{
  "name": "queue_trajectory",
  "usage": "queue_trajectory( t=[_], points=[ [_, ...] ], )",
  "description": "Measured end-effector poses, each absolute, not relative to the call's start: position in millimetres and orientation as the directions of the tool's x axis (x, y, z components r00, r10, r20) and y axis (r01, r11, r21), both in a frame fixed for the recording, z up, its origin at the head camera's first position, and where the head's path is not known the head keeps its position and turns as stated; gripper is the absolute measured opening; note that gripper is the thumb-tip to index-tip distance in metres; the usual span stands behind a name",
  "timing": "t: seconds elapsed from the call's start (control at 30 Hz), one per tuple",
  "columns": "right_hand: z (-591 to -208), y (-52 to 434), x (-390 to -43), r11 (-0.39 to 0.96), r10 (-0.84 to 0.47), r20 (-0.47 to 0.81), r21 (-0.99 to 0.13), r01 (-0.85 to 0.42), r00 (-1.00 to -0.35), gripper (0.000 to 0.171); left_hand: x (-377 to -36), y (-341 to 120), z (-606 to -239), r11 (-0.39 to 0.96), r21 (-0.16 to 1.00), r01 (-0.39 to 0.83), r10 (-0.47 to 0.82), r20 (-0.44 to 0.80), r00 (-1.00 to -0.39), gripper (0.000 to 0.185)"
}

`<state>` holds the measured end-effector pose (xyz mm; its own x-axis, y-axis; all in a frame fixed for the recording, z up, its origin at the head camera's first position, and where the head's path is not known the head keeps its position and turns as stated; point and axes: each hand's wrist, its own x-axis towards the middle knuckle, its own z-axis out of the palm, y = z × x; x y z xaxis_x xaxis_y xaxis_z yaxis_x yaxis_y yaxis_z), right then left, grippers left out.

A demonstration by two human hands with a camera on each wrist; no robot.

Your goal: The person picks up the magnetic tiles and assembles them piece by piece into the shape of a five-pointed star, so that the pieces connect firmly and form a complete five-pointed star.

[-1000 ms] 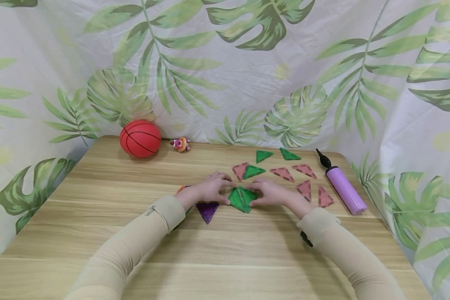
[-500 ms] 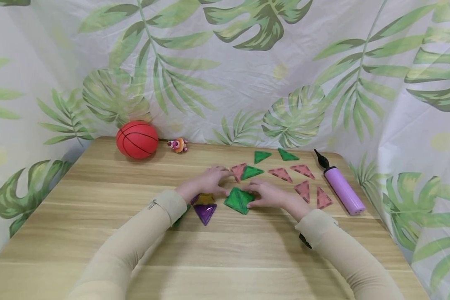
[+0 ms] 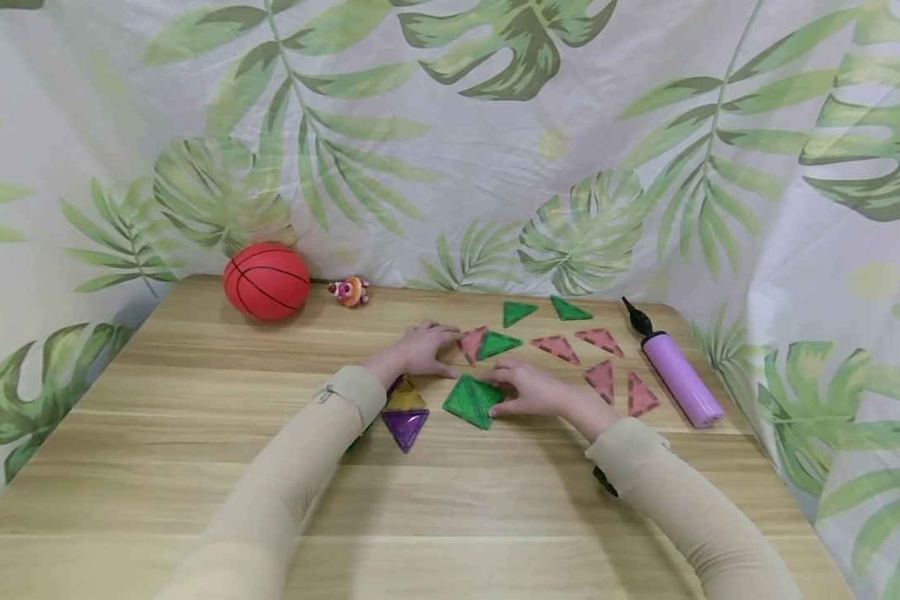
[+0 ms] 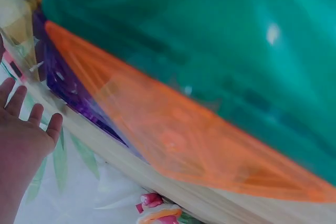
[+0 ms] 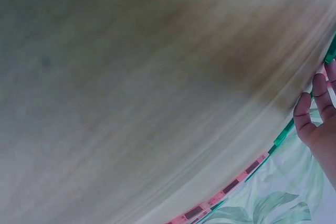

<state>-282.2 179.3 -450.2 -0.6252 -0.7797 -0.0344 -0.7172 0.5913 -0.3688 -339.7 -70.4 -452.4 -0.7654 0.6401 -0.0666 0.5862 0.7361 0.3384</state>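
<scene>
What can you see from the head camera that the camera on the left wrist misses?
Only the head view shows the whole table, the red ball, the purple pump, the pink triangles and the right hand resting on the joined green triangles.

Only the left wrist view shows, very close and blurred, a teal tile and an orange tile.

Both show the left hand, its fingers straight, the purple triangle and the small toy figure.

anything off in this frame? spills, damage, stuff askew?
Nothing stands out. The triangle tiles lie flat on the wooden table: pink ones and green ones scattered loosely, not spilled. The left hand reaches toward a pink tile; the right hand rests on the green pair. No damage visible.
</scene>
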Motion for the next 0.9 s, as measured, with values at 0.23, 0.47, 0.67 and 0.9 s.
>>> queue_trajectory(
  t=[0.23, 0.47, 0.67, 0.9],
  points=[
    [-452.0, 177.5, -282.1, 0.584, -0.784, -0.029, -0.372, -0.721, -0.621, 0.059, -338.9, -76.4, -448.2, 0.74, 0.306, 0.599, 0.646, -0.073, -0.76, 0.071],
    [-451.6, 179.9, -281.0, 0.595, -0.762, -0.041, -0.441, -0.673, -0.647, 0.058, -341.7, -91.4, -449.1, 0.746, 0.265, 0.611, 0.644, -0.057, -0.763, 0.068],
    [-446.5, 180.7, -285.5, 0.631, -0.713, -0.069, -0.5, -0.594, -0.698, 0.051, -341.9, -107.1, -451.8, 0.752, 0.26, 0.606, 0.637, -0.052, -0.769, 0.067],
    [-442.1, 169.6, -309.9, 0.737, -0.565, 0.033, -0.431, -0.522, -0.825, 0.044, -339.5, -112.9, -448.6, 0.746, 0.301, 0.594, 0.63, -0.03, -0.776, 0.062]
  ],
)
